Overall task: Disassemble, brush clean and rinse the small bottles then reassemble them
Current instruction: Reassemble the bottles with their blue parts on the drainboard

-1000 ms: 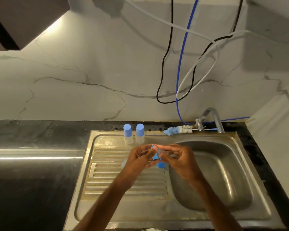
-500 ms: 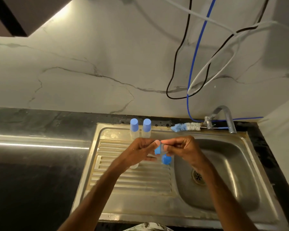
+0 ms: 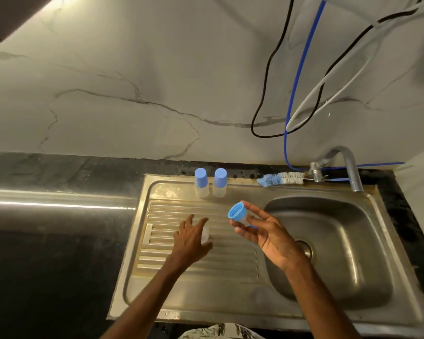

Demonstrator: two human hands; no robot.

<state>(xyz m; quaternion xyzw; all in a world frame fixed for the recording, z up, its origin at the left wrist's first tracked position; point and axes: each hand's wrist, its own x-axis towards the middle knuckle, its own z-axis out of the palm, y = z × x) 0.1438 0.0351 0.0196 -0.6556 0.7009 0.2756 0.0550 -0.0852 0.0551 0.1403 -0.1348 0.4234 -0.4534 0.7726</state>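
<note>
My right hand [image 3: 267, 233] pinches a blue cap [image 3: 237, 211], its ribbed opening facing me and a clear plastic piece attached behind it, above the line where the drainboard meets the basin. My left hand [image 3: 190, 241] is low over the ribbed drainboard [image 3: 171, 270] with its fingers spread. A clear uncapped bottle body [image 3: 205, 234] shows between its forefinger and thumb, and I cannot tell whether they touch it. Two capped small bottles [image 3: 201, 183] [image 3: 219, 183] stand side by side on the sink's back rim. The blue and white bottle brush [image 3: 282, 178] lies on that rim to their right.
The steel sink basin [image 3: 353, 265] with its drain [image 3: 305, 250] is under and right of my right hand. A bent tap [image 3: 349, 167] stands at the back right. Black, blue and white cables [image 3: 291, 94] hang on the marble wall. Dark countertop [image 3: 47, 241] stretches to the left.
My hands were together on the blue cap parts and have come apart. The left hand dropped to the clear bottle body on the drainboard, and the right hand keeps the blue cap.
</note>
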